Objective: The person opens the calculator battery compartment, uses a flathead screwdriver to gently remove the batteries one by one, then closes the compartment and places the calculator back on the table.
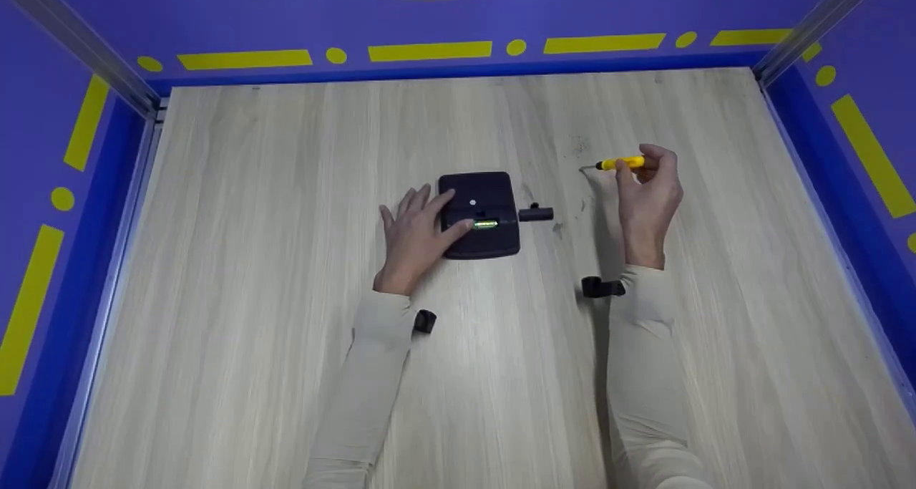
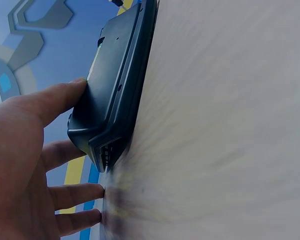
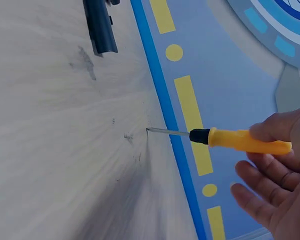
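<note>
Steadying the device with the left hand splayed; pinching the screwdriver in the right hand, well right of the device. Seemingly done: seating the green battery in the device. Seemingly undone: fitting the cover, just right of the device.

Left hand outspread, right hand curled

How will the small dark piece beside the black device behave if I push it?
The dark piece is probably light, being small beside the device. Its straight, unsagging shape suggests it's stiff. It might turn when pushed, since a small tab juts from one long side.
</note>
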`<state>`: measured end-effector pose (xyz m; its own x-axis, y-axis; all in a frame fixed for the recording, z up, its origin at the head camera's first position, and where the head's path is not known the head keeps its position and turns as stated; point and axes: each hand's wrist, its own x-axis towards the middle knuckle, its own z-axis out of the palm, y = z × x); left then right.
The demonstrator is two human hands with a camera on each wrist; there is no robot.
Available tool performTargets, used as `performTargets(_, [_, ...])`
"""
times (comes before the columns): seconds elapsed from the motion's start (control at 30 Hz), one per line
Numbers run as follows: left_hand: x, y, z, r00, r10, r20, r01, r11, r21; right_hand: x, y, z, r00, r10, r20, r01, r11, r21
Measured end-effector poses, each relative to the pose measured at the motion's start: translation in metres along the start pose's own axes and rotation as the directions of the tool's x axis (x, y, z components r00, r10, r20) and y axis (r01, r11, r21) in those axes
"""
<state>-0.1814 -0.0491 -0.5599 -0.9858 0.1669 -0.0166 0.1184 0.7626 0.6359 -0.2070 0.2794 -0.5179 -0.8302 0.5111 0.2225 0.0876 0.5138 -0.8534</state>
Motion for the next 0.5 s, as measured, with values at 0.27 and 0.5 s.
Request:
performTargets(0.27, [-0.0001, -0.0002, -0.0003, 1.0, 0.003, 0.003, -0.003, 1.0, -0.011, -0.0008, 0.0054, 0.0053, 0.994, -0.097, -0.04, 0.105, 0.955, 0.277])
performTargets(0.5, [0.0001, -0.0007, 0.0001, 1.0, -0.002, 0.008, 0.002, 1.0, -0.012, -0.0023, 0.0064, 0.0091, 0.983, -0.185, -0.001, 0.174, 0.926, 0.335])
